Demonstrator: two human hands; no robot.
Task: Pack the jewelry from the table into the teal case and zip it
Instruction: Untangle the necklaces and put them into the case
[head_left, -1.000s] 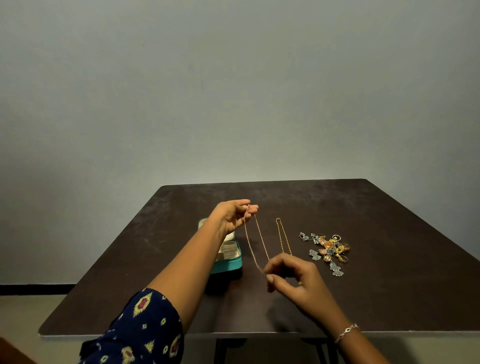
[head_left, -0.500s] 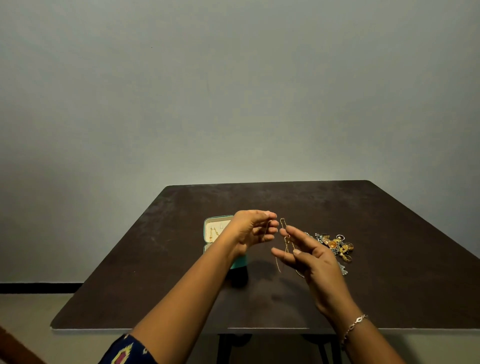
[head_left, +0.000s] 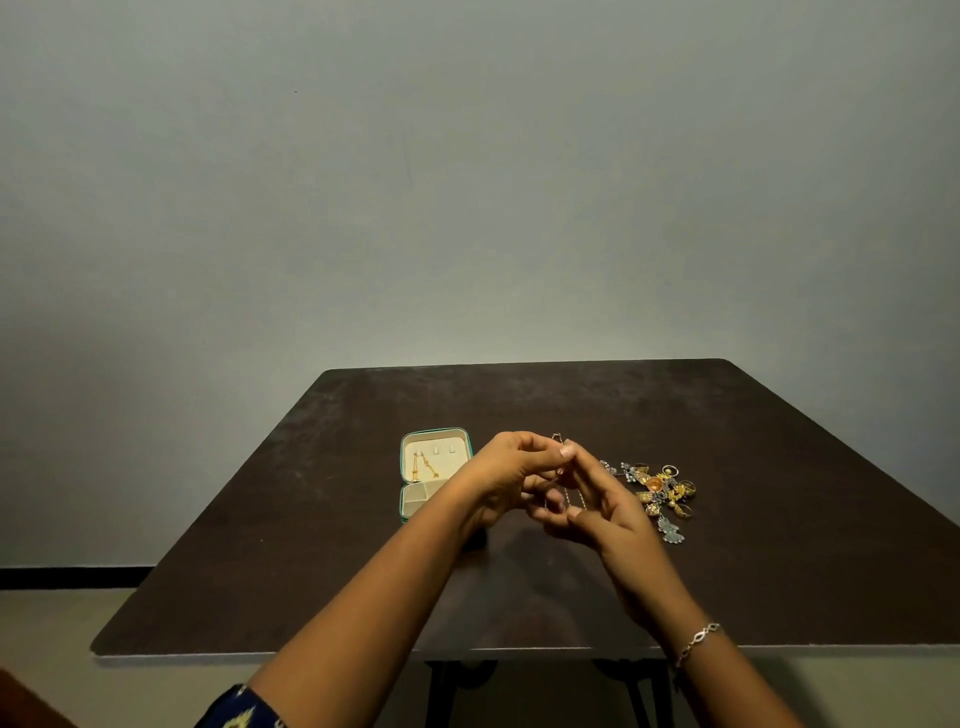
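Nearest, a dark-blue patterned sleeve (head_left: 236, 714) shows at the bottom edge on the L arm. A silver bracelet (head_left: 698, 642) sits on the R wrist. Both forearms reach fwd over the dark brown surface (head_left: 311, 571), which stands on black legs.

The hands meet above the surface, approx. mid-width.
- L hand (head_left: 511, 478): fingers curled, grasping a thin gold chain (head_left: 558, 437) btwn thumb and fingertips.
- R hand (head_left: 610, 506): fingers angled up toward the L hand, also pinching the chain. Its index tip touches the L thumb.
- Chain: a small loop sticks up above that contact pt, and fine strands hang in the gap btwn the palms. It is off the surface, just right of the case.

The teal case (head_left: 401, 470) lies open on the surface, left of and partly behind the L hand.
- Far half: cream lining w/ a pair of gold earrings (head_left: 423, 466) in it.
- Near half: cream compartments, partly hidden by the L wrist. Contents cannot be told.

Right of the hands, a pile of mixed jewelry (head_left: 657, 493), gold and silver pcs, lies on the surface, well apart from the case.

Beyond the far edge is a plain grey wall (head_left: 467, 182).
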